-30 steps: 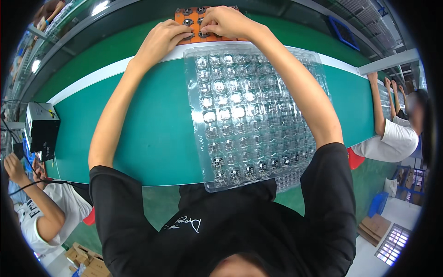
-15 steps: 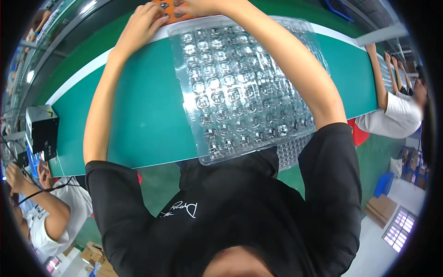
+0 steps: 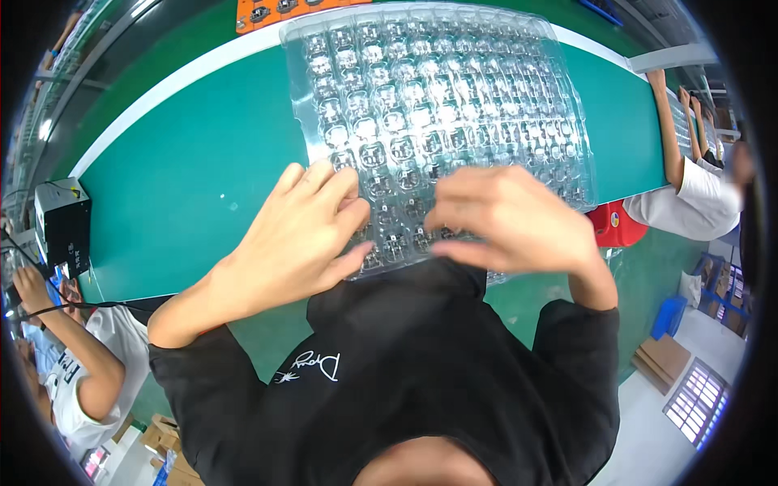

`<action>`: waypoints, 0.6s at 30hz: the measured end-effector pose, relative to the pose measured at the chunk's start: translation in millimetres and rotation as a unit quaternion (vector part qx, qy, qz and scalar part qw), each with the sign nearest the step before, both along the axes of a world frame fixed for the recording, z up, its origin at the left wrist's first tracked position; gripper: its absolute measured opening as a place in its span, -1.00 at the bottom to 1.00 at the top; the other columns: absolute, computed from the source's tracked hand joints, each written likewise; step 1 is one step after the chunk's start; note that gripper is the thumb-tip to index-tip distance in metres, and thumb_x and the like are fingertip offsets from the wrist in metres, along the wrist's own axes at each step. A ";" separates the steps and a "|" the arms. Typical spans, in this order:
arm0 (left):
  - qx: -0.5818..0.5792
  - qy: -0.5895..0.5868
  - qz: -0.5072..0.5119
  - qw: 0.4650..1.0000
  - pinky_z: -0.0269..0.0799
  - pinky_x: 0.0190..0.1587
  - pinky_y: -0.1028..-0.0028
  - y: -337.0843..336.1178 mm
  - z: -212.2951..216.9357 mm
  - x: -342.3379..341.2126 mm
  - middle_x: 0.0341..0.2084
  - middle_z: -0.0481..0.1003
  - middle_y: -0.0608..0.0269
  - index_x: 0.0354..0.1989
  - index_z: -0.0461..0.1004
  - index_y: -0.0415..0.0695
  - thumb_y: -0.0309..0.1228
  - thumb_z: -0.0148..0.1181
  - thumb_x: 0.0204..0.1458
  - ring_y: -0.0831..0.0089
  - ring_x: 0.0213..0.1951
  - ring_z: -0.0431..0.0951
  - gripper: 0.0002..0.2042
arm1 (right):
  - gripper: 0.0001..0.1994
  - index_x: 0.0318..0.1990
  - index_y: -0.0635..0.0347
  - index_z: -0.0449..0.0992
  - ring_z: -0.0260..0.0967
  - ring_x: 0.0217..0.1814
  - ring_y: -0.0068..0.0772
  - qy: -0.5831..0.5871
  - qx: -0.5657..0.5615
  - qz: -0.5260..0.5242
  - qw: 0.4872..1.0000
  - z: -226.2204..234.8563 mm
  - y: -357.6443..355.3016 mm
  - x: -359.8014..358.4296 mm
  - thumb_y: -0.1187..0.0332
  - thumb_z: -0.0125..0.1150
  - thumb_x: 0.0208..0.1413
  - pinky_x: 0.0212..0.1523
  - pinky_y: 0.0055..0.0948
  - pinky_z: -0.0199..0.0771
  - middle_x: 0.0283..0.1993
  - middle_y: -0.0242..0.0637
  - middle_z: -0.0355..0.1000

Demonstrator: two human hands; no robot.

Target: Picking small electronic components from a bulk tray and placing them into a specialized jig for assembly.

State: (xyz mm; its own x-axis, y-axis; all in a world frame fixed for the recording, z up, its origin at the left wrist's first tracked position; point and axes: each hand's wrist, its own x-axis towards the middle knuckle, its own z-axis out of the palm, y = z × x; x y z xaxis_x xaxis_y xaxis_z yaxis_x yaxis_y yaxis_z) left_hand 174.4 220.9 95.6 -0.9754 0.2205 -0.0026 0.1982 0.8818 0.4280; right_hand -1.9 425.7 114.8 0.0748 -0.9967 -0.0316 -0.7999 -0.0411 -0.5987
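A clear plastic tray (image 3: 301, 121) with rows of moulded pockets lies on the green work surface in front of me. Small metallic parts show in its nearest pockets; glare hides what the farther ones hold. My left hand (image 3: 296, 231) is over the tray's near left corner, fingers bent and thumb apart from them, with nothing visible between. Over the near rows, to its right, is my right hand (image 3: 510, 219), slightly blurred, its thumb held away from the curled fingers. An orange fixture (image 3: 244, 16) holding several small metal parts sits beyond the tray's far left corner, apart from both hands.
A black and white box (image 3: 63, 227) stands at the bench's left end. A co-worker in white (image 3: 101, 356) handles a dark cable at left; another person (image 3: 689, 202) works at right. A red stool (image 3: 617, 225) is beside the bench. White edging (image 3: 174, 81) runs along the far side.
Both hands have drawn back from the orange fixture to the tray's near edge. The fixture now shows uncovered, farther left. My arms have bent at the elbows.
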 end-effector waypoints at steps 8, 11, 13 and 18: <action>0.144 -0.011 0.018 0.989 0.30 -0.24 0.36 -21.8 7.1 -21.6 -0.45 0.45 0.22 -0.37 0.51 -0.21 -0.47 0.29 0.05 0.24 -0.32 0.43 -0.91 | -0.79 -0.30 0.22 0.55 0.39 -0.29 -0.22 0.008 -0.065 -0.013 0.998 -28.2 -2.7 34.0 0.32 0.40 -0.03 -0.33 -0.26 0.43 -0.34 -0.28 0.32; 0.183 0.029 0.066 0.981 0.36 -0.29 0.42 -56.1 24.3 -45.6 -0.40 0.52 0.23 -0.36 0.51 -0.22 -0.47 0.25 0.13 0.38 -0.33 0.51 -0.91 | -0.81 -0.34 0.24 0.57 0.39 -0.28 -0.23 0.014 -0.082 -0.005 0.997 -31.0 -3.4 34.8 0.32 0.40 -0.02 -0.33 -0.27 0.43 -0.34 -0.30 0.32; 0.080 0.169 0.104 0.977 0.38 -0.27 0.42 -91.8 27.2 -64.3 -0.36 0.54 0.24 -0.30 0.52 -0.24 -0.46 0.24 0.15 0.41 -0.29 0.53 -0.90 | -0.81 -0.34 0.25 0.58 0.38 -0.30 -0.24 -0.003 -0.074 0.006 0.997 -31.9 -2.7 34.4 0.34 0.41 -0.03 -0.34 -0.28 0.43 -0.36 -0.30 0.32; 0.012 0.286 0.151 0.946 0.48 -0.12 0.42 -186.6 -7.8 -127.7 -0.21 0.62 0.17 -0.15 0.57 -0.26 -0.40 0.23 0.18 0.34 -0.18 0.62 -0.82 | -0.85 -0.38 0.21 0.63 0.36 -0.39 -0.30 -0.058 -0.093 -0.012 0.994 -35.9 -1.7 36.4 0.38 0.47 -0.08 -0.40 -0.32 0.39 -0.44 -0.36 0.34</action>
State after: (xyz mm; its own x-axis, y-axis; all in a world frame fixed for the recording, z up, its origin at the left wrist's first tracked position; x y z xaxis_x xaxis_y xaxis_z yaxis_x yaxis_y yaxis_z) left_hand 46.7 34.3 87.8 -0.8339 -0.0747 0.5469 0.1447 0.9266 0.3472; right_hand 34.5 424.1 79.0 0.0441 -0.9859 0.1612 -0.7278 -0.1422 -0.6709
